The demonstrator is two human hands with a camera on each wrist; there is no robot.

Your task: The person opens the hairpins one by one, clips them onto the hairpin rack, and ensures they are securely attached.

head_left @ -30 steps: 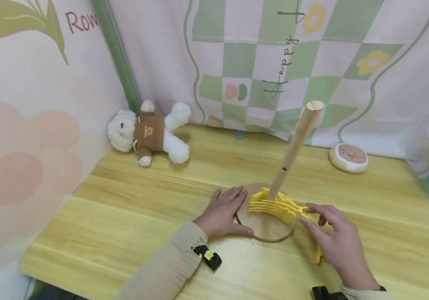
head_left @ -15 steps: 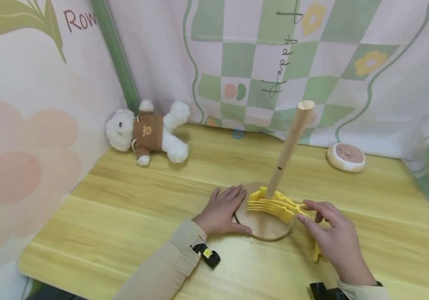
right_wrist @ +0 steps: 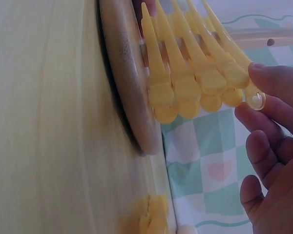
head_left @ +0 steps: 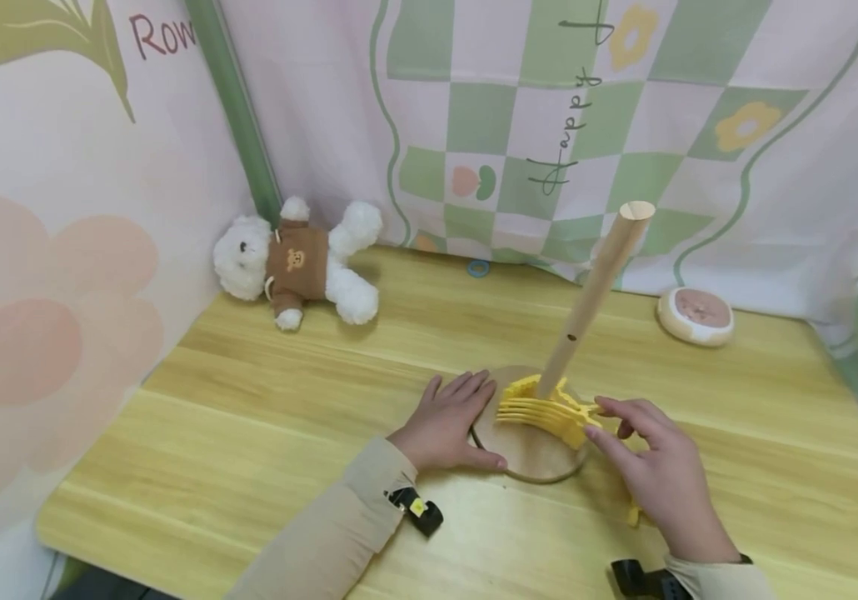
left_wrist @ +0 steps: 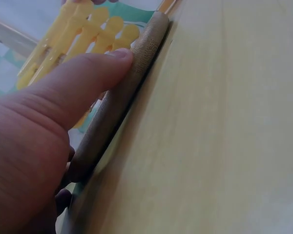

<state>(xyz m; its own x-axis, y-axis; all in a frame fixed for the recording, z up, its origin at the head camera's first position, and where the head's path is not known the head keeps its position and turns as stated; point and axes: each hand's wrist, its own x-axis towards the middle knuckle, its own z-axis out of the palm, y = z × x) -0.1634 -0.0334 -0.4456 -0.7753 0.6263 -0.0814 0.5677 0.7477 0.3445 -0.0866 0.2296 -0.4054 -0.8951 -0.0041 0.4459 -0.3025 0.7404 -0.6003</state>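
Observation:
A round wooden base (head_left: 541, 467) with a leaning-looking wooden post (head_left: 594, 300) stands on the table. Several thin, curved yellow plastic pieces (head_left: 541, 414) are stacked on the base around the post's foot. My left hand (head_left: 447, 421) rests on the base's left edge with fingers spread, its thumb (left_wrist: 97, 68) on the rim. Between thumb and fingertips, my right hand (head_left: 657, 467) pinches the rounded end of the uppermost yellow piece (right_wrist: 256, 97), level with the stack's right side. Another yellow piece (right_wrist: 154, 217) lies on the table, mostly hidden behind my right hand in the head view.
A white plush toy (head_left: 301, 262) in a brown shirt lies at the back left. A blue ring (head_left: 478, 268) is near the back edge, left of the post. At the back right sits a round white-and-pink object (head_left: 696, 317). A patterned curtain (head_left: 474, 117) hangs behind the table.
My right hand has moved slightly left with the pinched yellow piece, bringing its end in over the stack. The left hand stays on the base.

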